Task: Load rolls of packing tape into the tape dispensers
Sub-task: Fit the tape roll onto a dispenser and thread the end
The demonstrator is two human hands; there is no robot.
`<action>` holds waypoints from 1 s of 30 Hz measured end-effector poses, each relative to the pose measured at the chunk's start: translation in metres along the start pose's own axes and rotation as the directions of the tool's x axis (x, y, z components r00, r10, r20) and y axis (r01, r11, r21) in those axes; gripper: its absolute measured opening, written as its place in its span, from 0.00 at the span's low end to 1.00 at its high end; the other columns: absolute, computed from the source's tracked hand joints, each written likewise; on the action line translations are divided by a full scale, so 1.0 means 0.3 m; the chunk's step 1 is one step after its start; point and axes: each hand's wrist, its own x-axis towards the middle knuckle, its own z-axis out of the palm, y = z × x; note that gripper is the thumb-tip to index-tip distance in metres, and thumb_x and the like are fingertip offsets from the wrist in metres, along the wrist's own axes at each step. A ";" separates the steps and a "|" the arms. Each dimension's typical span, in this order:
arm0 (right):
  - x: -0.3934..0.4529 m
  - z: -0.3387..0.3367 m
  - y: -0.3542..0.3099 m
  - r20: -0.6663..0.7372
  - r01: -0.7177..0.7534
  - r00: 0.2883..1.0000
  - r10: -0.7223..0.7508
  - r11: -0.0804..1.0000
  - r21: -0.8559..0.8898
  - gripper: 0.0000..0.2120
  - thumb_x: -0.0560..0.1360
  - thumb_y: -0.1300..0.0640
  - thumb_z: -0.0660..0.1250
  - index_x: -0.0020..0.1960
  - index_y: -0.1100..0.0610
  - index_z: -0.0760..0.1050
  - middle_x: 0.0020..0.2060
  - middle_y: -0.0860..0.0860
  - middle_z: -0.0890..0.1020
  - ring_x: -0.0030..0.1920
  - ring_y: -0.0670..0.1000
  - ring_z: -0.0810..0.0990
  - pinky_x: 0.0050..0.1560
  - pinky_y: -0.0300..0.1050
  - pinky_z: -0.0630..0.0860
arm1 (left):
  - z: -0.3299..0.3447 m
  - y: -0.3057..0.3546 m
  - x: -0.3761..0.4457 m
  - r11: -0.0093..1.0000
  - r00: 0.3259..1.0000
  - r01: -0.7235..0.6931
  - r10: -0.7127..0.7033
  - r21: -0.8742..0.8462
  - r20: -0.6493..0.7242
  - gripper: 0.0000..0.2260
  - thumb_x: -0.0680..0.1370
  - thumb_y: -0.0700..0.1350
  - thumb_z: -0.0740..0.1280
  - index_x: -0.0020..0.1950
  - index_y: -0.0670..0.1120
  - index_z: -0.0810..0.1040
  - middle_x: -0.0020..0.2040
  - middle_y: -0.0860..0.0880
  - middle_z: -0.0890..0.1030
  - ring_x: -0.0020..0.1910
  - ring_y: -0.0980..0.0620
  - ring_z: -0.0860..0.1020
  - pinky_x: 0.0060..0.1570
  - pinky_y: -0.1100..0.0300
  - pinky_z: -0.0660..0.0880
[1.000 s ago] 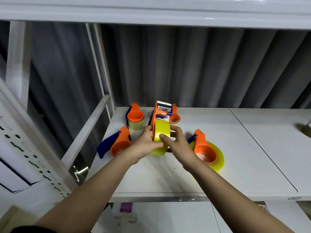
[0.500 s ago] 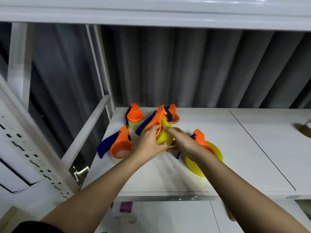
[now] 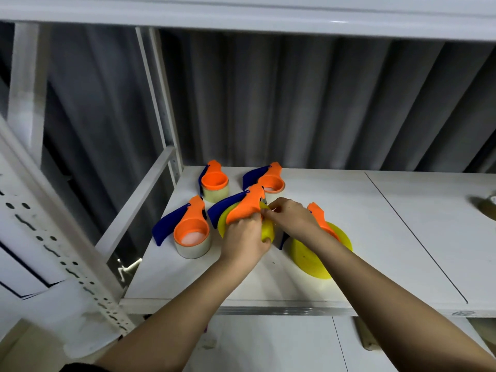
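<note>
Head view is showing the left hand [image 3: 243, 241] gripping an orange dispenser [image 3: 245, 208] with a yellow tape roll [image 3: 267, 230] in it, just above the white shelf [image 3: 375, 237]. Its fingers are curling round the orange body from the near side. The right hand [image 3: 291, 217] is pinching at the roll's far edge beside the dispenser's front. Four more loaded dispensers are standing around them, left, far and right.

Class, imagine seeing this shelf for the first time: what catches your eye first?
Mid-shelf, the left hand grips an orange tape dispenser loaded with a yellow tape roll, while the right hand pinches at its front. Four more orange dispensers ring it on the white shelf.
</note>
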 end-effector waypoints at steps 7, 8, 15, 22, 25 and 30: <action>0.037 -0.021 0.009 0.111 0.060 0.993 -0.041 0.982 -0.178 0.22 0.77 0.38 0.59 0.57 0.54 0.79 0.52 0.53 0.82 0.53 0.53 0.79 0.52 0.49 0.77 | 0.050 0.038 -0.027 0.997 1.000 0.018 -0.019 0.075 0.014 0.16 0.76 0.49 0.66 0.60 0.44 0.72 0.55 0.45 0.79 0.52 0.45 0.79 0.46 0.55 0.74; 0.041 -0.017 0.009 0.122 0.070 0.991 -0.046 0.977 -0.203 0.23 0.77 0.38 0.59 0.57 0.53 0.79 0.53 0.53 0.82 0.53 0.53 0.79 0.52 0.49 0.77 | 0.056 0.040 -0.031 0.997 0.999 0.029 -0.030 0.078 0.016 0.15 0.76 0.49 0.66 0.60 0.44 0.72 0.54 0.45 0.80 0.52 0.45 0.79 0.45 0.56 0.73; 0.059 0.028 0.019 0.145 0.111 0.987 -0.066 0.936 -0.333 0.20 0.77 0.38 0.56 0.43 0.52 0.78 0.43 0.51 0.80 0.48 0.54 0.75 0.54 0.52 0.64 | 0.095 0.043 -0.064 0.992 0.996 0.079 -0.083 0.096 0.042 0.15 0.76 0.48 0.65 0.61 0.44 0.72 0.55 0.45 0.80 0.53 0.45 0.78 0.46 0.56 0.73; 0.067 0.060 0.035 0.153 0.150 0.984 -0.093 0.898 -0.414 0.22 0.79 0.39 0.51 0.38 0.51 0.73 0.34 0.50 0.77 0.46 0.54 0.75 0.60 0.55 0.61 | 0.134 0.052 -0.082 0.987 0.993 0.072 -0.085 0.144 0.087 0.14 0.77 0.46 0.64 0.61 0.44 0.71 0.56 0.44 0.80 0.54 0.44 0.78 0.48 0.56 0.73; 0.069 0.061 0.034 0.135 0.160 0.985 -0.110 0.877 -0.454 0.19 0.79 0.42 0.51 0.40 0.52 0.73 0.37 0.50 0.76 0.48 0.55 0.76 0.62 0.55 0.61 | 0.139 0.062 -0.084 0.988 0.994 0.072 -0.082 0.136 0.074 0.14 0.76 0.46 0.65 0.60 0.43 0.72 0.56 0.43 0.80 0.54 0.44 0.78 0.49 0.56 0.73; 0.072 0.059 0.037 0.168 0.160 0.982 -0.089 0.860 -0.484 0.18 0.79 0.42 0.53 0.45 0.52 0.74 0.41 0.51 0.78 0.54 0.55 0.77 0.64 0.55 0.61 | 0.157 0.061 -0.091 0.990 0.997 0.044 -0.052 0.137 0.056 0.14 0.76 0.44 0.65 0.60 0.43 0.72 0.55 0.42 0.80 0.53 0.43 0.79 0.49 0.56 0.74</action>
